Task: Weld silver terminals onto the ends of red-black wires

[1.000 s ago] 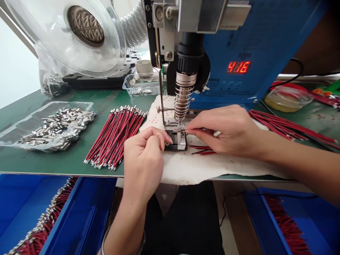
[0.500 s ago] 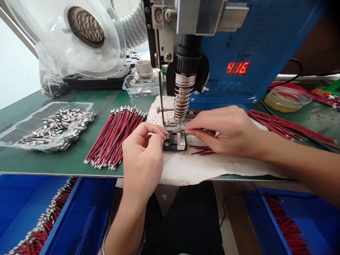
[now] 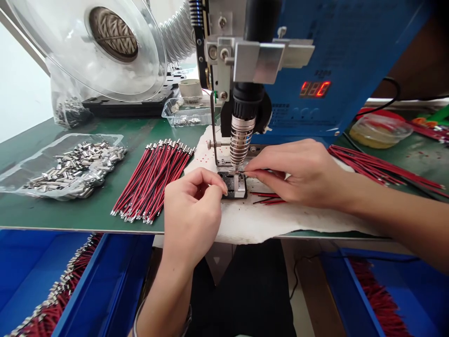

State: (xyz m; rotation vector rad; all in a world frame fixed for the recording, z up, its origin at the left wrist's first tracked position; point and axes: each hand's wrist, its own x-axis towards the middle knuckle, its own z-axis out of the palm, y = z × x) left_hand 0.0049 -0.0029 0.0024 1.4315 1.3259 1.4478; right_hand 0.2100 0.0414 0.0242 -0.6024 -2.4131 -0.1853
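Observation:
My right hand (image 3: pixel 298 171) pinches a thin wire between thumb and forefinger. The wire's end reaches the small black jig (image 3: pixel 229 187) with a light metal block, where the spring-wrapped soldering iron (image 3: pixel 242 140) points down and meets the work. My left hand (image 3: pixel 192 206) is closed at the jig's left side, thumb against forefinger; whatever may be between them is hidden. Beneath my right hand, several red and black wires (image 3: pixel 268 198) lie on the white cloth (image 3: pixel 245 224). The blue soldering machine (image 3: pixel 298 117) with a red display stands behind.
To the left lie a bundle of red-black wires with metal ends (image 3: pixel 150 182) and a clear tray (image 3: pixel 17 182) of metal connectors. More wires (image 3: pixel 382 164) rest at right. Blue bins (image 3: pixel 119 281) sit below the table edge. A clear round hood (image 3: pixel 147 56) stands at back left.
The soldering head has come down onto the jig and its spring is more compressed. My left hand has shifted slightly right and down. The display reading changed. My right hand stays in place.

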